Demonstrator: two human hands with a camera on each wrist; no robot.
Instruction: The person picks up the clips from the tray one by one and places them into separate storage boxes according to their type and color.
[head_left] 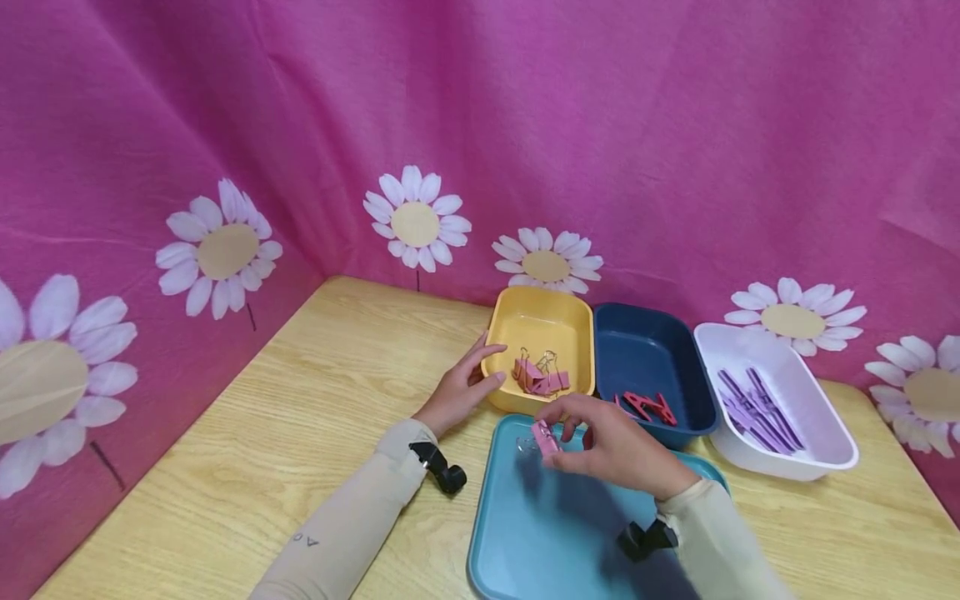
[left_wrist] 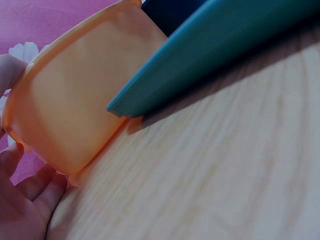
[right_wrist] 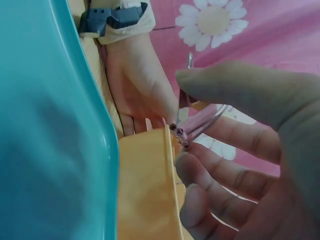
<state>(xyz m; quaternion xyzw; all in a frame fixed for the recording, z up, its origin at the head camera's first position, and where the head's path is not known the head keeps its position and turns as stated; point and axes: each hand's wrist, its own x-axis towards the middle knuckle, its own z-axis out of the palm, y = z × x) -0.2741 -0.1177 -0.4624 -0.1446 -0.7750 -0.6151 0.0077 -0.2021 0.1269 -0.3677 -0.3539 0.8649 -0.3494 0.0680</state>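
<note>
Between its thumb and fingers, my right hand (head_left: 615, 446) pinches a pink binder clip (head_left: 545, 437) with wire handles, held above the front left of the yellow bin's near side, over the teal tray (head_left: 525, 533). The right wrist view shows the same binder clip (right_wrist: 197, 122) close up at the fingertips. My left hand (head_left: 457, 392) holds the left side of the yellow bin (head_left: 540, 312), its fingers at the rim and wall. Several pink binder clips (head_left: 534, 380) lie inside that bin. The left wrist view shows the bin's outer wall (left_wrist: 85, 95) beside the fingers.
Right of the yellow bin stands a navy bin (head_left: 641, 342) with red spring clips (head_left: 652, 407). Beside it a white bin (head_left: 825, 425) holds several purple slender items (head_left: 757, 412). A pink flowered cloth (head_left: 637, 125) hangs behind the wooden table (head_left: 330, 367).
</note>
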